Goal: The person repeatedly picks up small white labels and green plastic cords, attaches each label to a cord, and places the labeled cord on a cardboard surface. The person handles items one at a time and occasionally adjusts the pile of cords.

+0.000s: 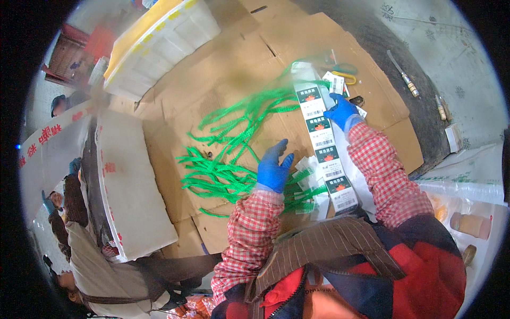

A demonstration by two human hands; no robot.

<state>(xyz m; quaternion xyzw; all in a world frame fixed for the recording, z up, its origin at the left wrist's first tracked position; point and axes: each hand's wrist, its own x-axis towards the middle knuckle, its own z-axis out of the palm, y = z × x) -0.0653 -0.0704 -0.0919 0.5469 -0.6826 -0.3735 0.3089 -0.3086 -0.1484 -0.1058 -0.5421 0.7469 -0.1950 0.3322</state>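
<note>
A long strip of white, green-and-red printed labels (pixel 326 154) lies lengthwise over the cardboard, running toward my body. My right hand (pixel 343 110), in a blue glove, is at the strip's right edge near its far end, its fingers bent in and seemingly pinching that edge. Just beyond those fingers is a white barcode tag (pixel 337 84). My left hand (pixel 273 167), also blue-gloved, hovers left of the strip with thumb and fingers apart and nothing in it. Bundles of green mesh netting (pixel 220 175) spread out to its left, with white tags (pixel 309 175) among them.
Brown cardboard (pixel 212 85) covers the work surface. Yellow-handled scissors (pixel 346 77) lie beyond my right hand. A knife (pixel 406 80) rests at the far right. White foam boxes (pixel 159 53) stand at the left. Another person (pixel 106 260) is at the lower left.
</note>
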